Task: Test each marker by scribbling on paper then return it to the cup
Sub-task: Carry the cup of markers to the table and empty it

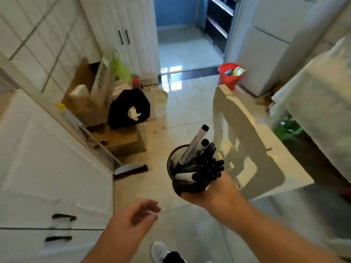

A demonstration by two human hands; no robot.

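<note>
Setup step, no testing yet. Right hand [212, 194] grips mesh cup [182, 179] full of markers [201, 166], carried above the floor [180, 114]. Left hand [136, 215] loose, empty. No paper visible; next needs a surface and paper.
</note>
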